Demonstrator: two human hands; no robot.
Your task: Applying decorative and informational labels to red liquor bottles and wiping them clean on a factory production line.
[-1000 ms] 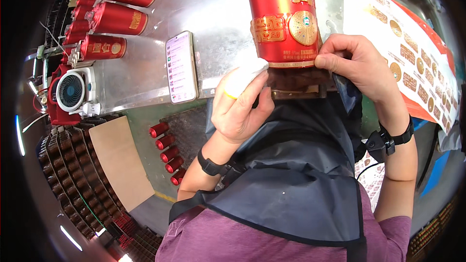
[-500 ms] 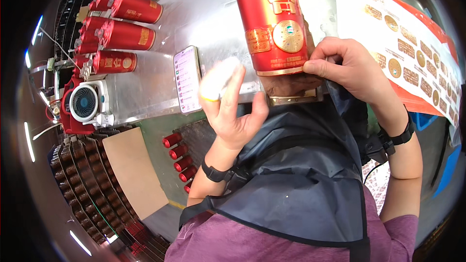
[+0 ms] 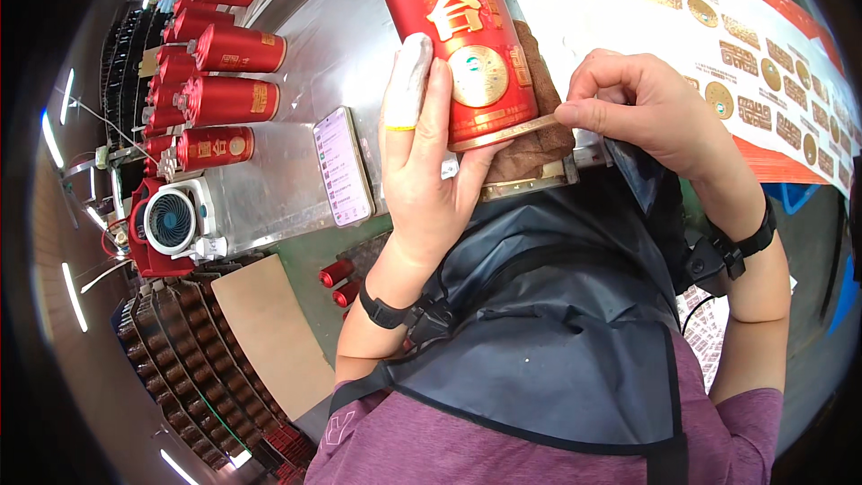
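Can see red bottles (image 3: 238,49) far left, white fan (image 3: 171,221) nearer, phone (image 3: 343,169) to right. See left hand (image 3: 422,193) with fingers extended along left side of red-and-gold bottle (image 3: 474,49), thumb at base; can't tell if gripping. Have bottle mid-scene over brown cloth (image 3: 548,145), base near. See right hand (image 3: 642,117) pinching end of gold strip (image 3: 507,133) at base. Find label sheet (image 3: 745,45) far right.

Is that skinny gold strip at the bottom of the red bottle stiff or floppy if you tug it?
Probably bendy: the gold strip seems to follow the curve of the red bottle at its base. It's likely light, since it looks narrow and thin. It might crease if tugged hard, because the right hand pinches only its end.
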